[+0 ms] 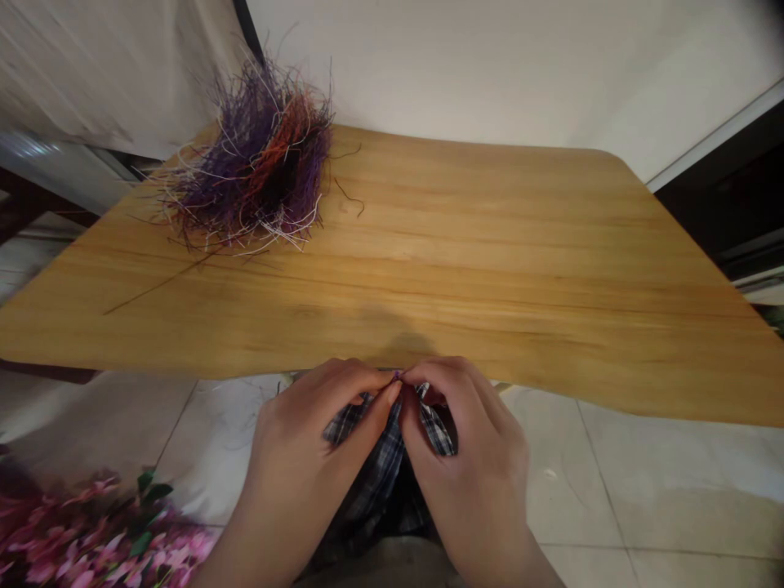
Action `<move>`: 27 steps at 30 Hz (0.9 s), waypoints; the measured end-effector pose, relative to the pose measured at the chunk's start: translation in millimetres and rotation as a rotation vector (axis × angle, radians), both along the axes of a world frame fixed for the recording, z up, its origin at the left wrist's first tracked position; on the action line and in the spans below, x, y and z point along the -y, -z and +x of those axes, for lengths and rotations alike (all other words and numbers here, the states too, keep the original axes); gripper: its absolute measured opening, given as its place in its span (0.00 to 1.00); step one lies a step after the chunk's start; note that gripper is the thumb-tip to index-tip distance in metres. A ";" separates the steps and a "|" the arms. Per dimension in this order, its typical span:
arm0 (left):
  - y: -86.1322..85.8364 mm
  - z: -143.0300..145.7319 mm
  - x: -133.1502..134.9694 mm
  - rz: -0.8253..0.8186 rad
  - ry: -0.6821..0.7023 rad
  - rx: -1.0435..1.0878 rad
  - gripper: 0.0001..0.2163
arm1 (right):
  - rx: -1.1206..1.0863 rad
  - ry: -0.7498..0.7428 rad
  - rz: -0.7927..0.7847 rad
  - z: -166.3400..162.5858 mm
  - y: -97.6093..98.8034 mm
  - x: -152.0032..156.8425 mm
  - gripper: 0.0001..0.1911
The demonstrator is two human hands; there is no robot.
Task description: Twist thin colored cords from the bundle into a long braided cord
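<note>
Purple bit [397, 375], super tiny, sits right between the fingers of the left hand [300, 425] and the right hand [483, 433], by the near edge of the table [520, 253]. Looks like both sets of fingers are pinched narrow on it, so neither hand's nearer. Can't tell which way its long axis runs. The 2 hands reach forward, backs up, thumbs inward, tips meeting. The strand pile [245, 171] is well apart, ahead and left.

Head camera is facing forward and down across the table [490, 261]. Left hand [315, 433] and right hand [481, 437] are showing close, low centre.
</note>
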State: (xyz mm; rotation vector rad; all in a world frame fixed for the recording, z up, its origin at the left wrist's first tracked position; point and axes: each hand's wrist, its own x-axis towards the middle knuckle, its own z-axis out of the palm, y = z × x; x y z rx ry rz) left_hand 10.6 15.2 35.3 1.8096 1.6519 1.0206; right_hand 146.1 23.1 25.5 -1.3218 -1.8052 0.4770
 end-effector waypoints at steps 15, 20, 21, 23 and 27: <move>5.6 -1.5 -6.2 -0.039 0.004 0.103 0.07 | -0.079 -0.112 -0.137 6.8 -6.8 -7.0 0.07; 7.5 -5.0 -12.0 -0.083 0.095 0.296 0.06 | -0.073 -0.120 -0.210 10.2 -11.6 -1.9 0.07; 7.4 -5.4 -11.9 -0.076 0.093 0.316 0.05 | -0.061 -0.125 -0.213 10.7 -12.2 -0.6 0.07; 6.3 -5.5 -10.7 -0.070 0.088 0.350 0.05 | -0.050 -0.141 -0.217 11.2 -13.4 1.2 0.07; 1.0 -3.7 -7.9 -0.130 0.074 0.398 0.05 | -0.079 -0.171 -0.256 11.6 -15.1 -0.5 0.06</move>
